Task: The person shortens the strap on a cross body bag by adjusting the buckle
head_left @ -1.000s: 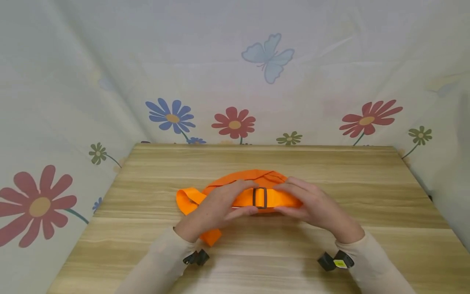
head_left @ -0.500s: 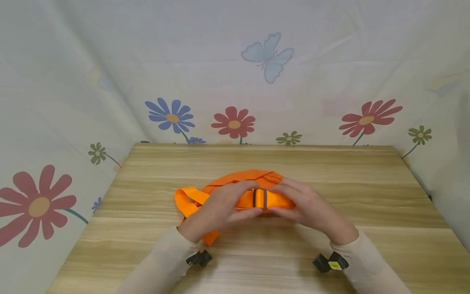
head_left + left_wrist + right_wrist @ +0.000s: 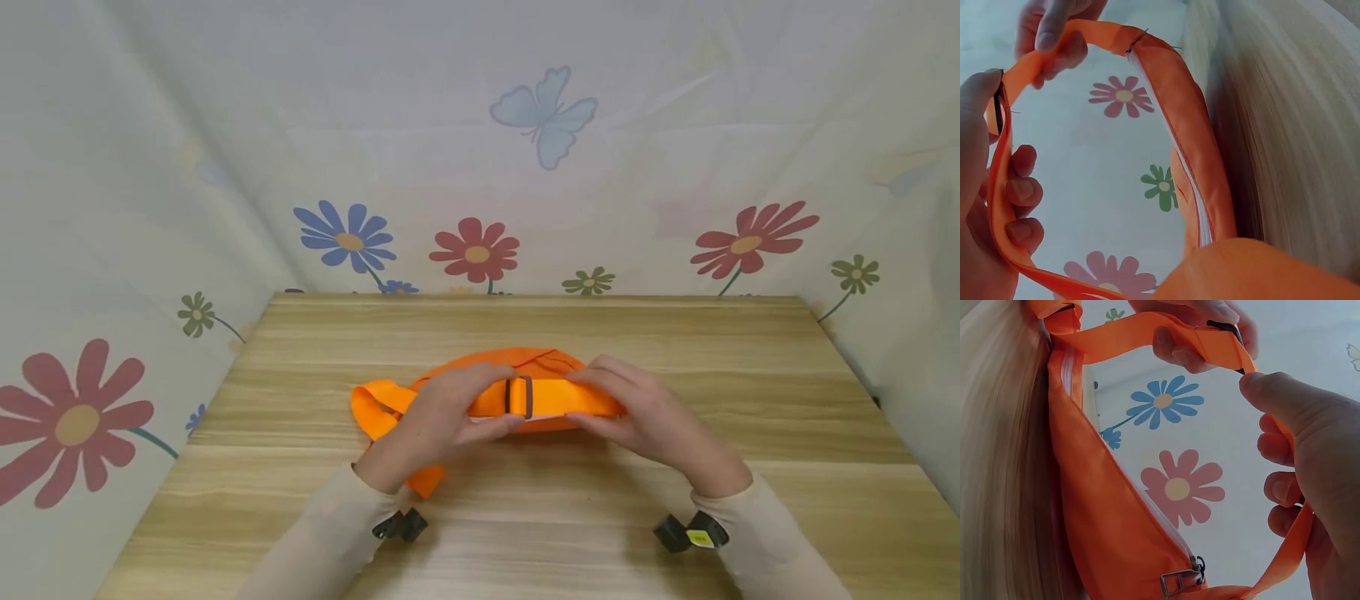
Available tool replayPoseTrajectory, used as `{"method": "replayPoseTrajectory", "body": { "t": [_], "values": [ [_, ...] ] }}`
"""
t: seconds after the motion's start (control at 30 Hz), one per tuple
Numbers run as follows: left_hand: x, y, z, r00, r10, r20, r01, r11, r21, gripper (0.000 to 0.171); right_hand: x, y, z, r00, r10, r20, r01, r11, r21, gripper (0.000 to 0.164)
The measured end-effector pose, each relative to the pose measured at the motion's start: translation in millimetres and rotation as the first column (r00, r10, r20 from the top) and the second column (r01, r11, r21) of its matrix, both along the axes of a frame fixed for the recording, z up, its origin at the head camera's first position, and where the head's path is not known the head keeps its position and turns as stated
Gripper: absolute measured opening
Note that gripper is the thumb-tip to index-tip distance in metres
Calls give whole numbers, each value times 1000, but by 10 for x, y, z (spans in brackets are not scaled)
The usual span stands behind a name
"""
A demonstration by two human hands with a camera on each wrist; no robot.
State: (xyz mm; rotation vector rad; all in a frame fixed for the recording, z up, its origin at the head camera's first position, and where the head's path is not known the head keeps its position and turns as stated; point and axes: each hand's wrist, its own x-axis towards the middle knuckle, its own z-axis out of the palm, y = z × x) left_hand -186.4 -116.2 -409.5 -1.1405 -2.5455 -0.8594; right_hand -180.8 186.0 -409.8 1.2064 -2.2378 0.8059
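An orange waist bag (image 3: 1107, 506) with a white zipper and a metal zipper pull (image 3: 1179, 581) stands low along the tabletop. Its orange strap (image 3: 562, 397) arches up from it in a loop and carries a dark slide buckle (image 3: 519, 397). My left hand (image 3: 442, 408) grips the strap left of the buckle, with thumb and fingers right at the buckle's edge. Further right, my right hand (image 3: 652, 410) holds the strap between thumb and curled fingers. Fingers of both hands wrap the strap in the wrist views.
A loose strap loop (image 3: 367, 408) and a strap end (image 3: 426, 481) lie by my left wrist. The wooden table (image 3: 570, 533) meets a flower-printed cloth wall (image 3: 637, 167) at its back edge. Black devices (image 3: 401, 525) are worn at both wrists.
My right hand slid left to the buckle, then moved back right along the strap, away from it. The buckle and my left hand have shifted slightly left.
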Motion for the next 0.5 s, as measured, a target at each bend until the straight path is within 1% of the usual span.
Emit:
{"method": "replayPoseTrajectory", "body": {
  "t": [0.13,0.3,0.4,0.5],
  "values": [
    [17,13,-8,998,33,52,-33,999,-10,52,1,-24,14,1000,3,13,-3,1000,-16,49],
    [26,26,-29,990,65,123,-63,998,-22,56,-1,-56,22,1000,10,5,-10,1000,-28,49],
    [24,39,-39,990,55,127,-53,998,-16,58,-6,-80,25,1000,14,0,-14,1000,-18,48],
    [18,57,-48,994,29,109,-29,1000,-4,58,-11,-107,26,1000,26,0,-26,1000,-5,42]
  ]
}}
